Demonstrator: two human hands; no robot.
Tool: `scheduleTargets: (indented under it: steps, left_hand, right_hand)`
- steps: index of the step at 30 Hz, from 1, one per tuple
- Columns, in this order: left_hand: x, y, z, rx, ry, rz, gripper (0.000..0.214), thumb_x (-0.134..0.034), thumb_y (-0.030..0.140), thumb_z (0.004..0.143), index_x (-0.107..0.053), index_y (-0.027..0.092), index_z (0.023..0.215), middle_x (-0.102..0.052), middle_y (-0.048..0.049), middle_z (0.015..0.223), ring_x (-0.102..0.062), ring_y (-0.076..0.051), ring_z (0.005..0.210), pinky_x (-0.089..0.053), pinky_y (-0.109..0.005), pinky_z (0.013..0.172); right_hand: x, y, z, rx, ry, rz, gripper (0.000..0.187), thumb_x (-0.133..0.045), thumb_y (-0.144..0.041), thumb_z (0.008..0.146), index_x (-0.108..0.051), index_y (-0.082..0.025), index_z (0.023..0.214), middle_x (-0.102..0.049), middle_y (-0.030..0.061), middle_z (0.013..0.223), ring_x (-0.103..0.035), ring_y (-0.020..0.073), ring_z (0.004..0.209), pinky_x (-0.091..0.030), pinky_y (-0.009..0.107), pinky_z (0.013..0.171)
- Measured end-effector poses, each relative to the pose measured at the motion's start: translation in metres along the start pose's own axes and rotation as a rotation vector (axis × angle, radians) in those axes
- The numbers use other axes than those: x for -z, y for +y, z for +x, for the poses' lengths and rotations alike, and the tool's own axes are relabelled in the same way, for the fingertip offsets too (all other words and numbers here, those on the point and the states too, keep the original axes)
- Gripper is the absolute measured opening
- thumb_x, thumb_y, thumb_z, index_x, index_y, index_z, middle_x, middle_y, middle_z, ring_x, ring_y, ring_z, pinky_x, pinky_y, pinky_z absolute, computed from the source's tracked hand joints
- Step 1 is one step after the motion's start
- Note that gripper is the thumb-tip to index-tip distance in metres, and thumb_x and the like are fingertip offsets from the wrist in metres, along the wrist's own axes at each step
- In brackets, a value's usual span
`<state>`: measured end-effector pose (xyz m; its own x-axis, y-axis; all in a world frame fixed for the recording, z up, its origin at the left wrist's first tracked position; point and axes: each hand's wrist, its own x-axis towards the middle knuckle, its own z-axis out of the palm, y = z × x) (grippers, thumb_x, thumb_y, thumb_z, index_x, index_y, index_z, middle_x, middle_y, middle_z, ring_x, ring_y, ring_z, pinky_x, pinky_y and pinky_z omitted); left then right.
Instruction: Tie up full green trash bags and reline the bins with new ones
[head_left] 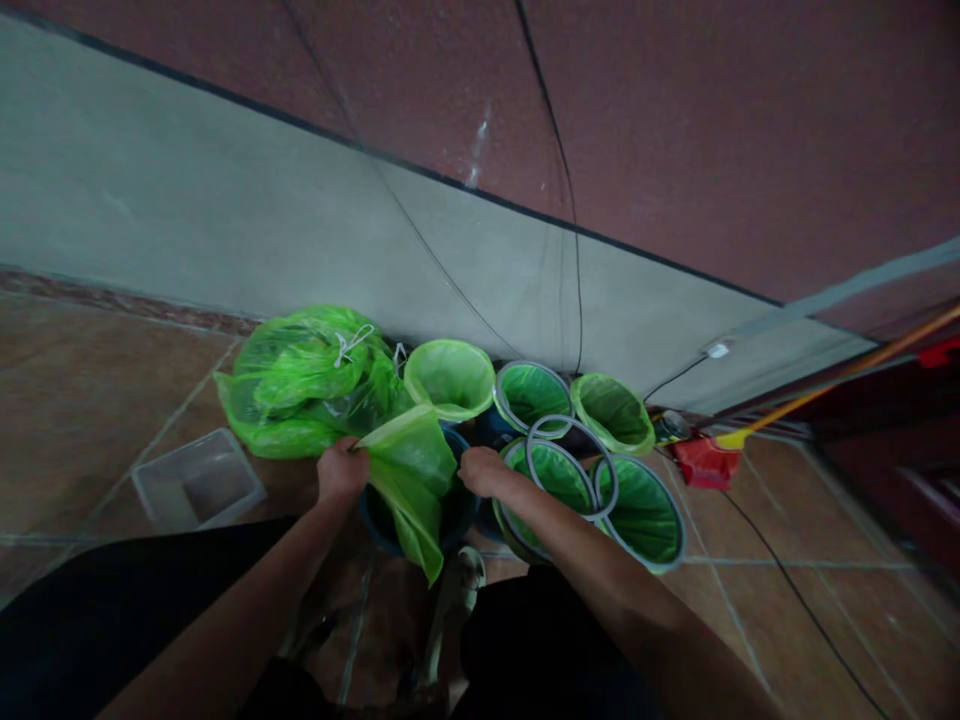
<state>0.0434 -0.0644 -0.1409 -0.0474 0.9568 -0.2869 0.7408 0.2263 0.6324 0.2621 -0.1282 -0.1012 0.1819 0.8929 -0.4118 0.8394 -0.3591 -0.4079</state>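
Note:
A light-green garbage bag (412,465) hangs partly spread over a dark blue trash bin (382,532). My left hand (343,468) is closed on the bag's upper left corner. My right hand (480,470) is closed at the bag's right edge, above the bin's right side; its fingertips are partly hidden. The bag covers much of the bin's mouth. Right behind stands a bin lined with a pale green bag (450,375). A loose grey ring (611,490) lies tilted across the lined bins to the right.
Several lined bins, among them a grey-rimmed one (652,515), cluster at the right. Full green bags (307,380) and a clear plastic box (199,480) lie left. Further right are a red dustpan (705,462) and cables. A wall (225,220) runs behind.

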Motion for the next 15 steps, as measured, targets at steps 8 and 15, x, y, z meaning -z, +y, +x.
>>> scheduleTargets:
  steps: [8, 15]
  left_hand:
    - [-0.051, 0.017, -0.011, -0.155, -0.489, -0.376, 0.026, -0.063, 0.033, 0.072, -0.07, 0.015, 0.089, -0.073, -0.0054, 0.081, -0.068, -0.022, 0.08, -0.053, -0.031, 0.073]
    - [-0.03, 0.008, -0.003, 0.068, -0.757, -0.816, 0.038, -0.082, 0.021, 0.048, -0.07, 0.014, 0.084, -0.073, -0.0047, 0.084, -0.068, -0.019, 0.085, -0.053, -0.033, 0.084]
  right_hand:
    - [-0.048, -0.01, -0.04, 0.037, -0.185, -0.064, 0.051, -0.061, -0.042, 0.084, -0.058, -0.012, 0.125, -0.067, 0.0156, 0.116, -0.063, 0.0269, 0.107, -0.046, 0.033, 0.089]
    - [-0.073, 0.021, -0.024, -0.102, -0.058, 0.461, 0.017, -0.067, -0.031, 0.077, -0.069, -0.014, 0.074, -0.066, 0.0006, 0.067, -0.062, 0.0162, 0.071, -0.045, 0.023, 0.066]
